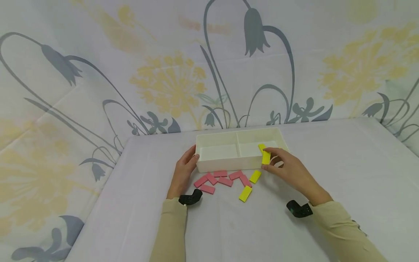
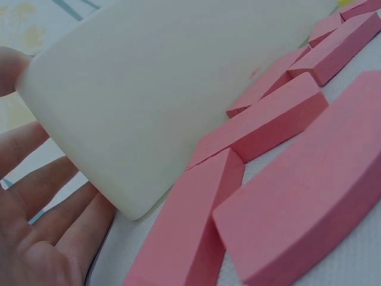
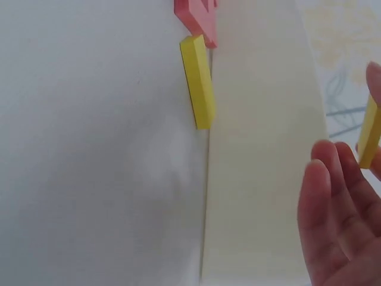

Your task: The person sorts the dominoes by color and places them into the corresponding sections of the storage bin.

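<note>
My left hand (image 1: 183,173) rests against the left end of a white two-compartment box (image 1: 226,164), its fingers along the end wall and the thumb near the front corner. In the left wrist view these fingers (image 2: 44,179) look mostly straight. My right hand (image 1: 291,171) pinches a yellow rectangular block (image 1: 266,158) between thumb and fingertips, held upright over the box's front wall at the right compartment. The same held block (image 3: 370,134) shows at the right wrist view's edge. A second yellow block (image 1: 261,146) appears just behind it, within the right compartment's outline.
Several pink blocks (image 1: 207,189) lie scattered on the white tablecloth (image 1: 216,225) in front of the box. Two more yellow blocks (image 1: 245,193) lie to their right, one close to the box's front wall. Behind stands a flower-patterned cloth (image 1: 170,83).
</note>
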{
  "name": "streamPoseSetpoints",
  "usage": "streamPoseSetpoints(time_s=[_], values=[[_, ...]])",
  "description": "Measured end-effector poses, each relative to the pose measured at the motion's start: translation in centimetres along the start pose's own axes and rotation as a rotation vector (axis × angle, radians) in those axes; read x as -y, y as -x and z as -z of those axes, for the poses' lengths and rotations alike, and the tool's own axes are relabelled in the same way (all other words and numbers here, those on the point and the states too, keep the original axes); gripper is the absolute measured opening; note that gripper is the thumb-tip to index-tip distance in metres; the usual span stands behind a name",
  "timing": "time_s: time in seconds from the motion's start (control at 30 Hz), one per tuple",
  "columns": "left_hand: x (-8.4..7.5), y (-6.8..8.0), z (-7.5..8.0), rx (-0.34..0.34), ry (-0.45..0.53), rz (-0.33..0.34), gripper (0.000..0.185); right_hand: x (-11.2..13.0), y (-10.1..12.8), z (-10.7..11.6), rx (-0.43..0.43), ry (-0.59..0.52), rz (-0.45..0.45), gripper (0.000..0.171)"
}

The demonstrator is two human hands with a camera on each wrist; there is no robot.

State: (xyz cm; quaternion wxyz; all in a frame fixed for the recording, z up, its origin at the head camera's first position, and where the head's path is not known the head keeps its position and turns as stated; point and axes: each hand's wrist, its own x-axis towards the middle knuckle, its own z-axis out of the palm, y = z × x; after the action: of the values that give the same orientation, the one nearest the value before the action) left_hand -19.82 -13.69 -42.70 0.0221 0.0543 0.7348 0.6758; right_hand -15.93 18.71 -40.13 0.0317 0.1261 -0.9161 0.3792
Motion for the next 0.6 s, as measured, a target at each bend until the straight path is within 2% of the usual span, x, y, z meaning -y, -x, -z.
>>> streamPoseSetpoints(time_s=[0.2, 0.3, 0.47, 0.6], values=[[1.7, -0.9, 0.3, -0.028, -0.007, 0.009, 0.048, 0.7, -0.6, 0.0, -0.089, 0.029, 0.048, 0.058], [1.9, -0.9, 0.4, -0.029, -0.006, 0.004, 0.047, 1.0, -0.9, 0.3, -0.125, 0.029, 0.043, 0.059], [1.4, -0.6, 0.3, -0.01, 0.006, 0.007, 0.046, 1.2, -1.3, 0.4, -0.17, 0.004, 0.012, 0.061], [0.3, -0.1, 0.1, -0.008, -0.018, 0.009, 0.046, 1.1, -1.8, 0.2, -0.198, -0.021, -0.012, 0.059]])
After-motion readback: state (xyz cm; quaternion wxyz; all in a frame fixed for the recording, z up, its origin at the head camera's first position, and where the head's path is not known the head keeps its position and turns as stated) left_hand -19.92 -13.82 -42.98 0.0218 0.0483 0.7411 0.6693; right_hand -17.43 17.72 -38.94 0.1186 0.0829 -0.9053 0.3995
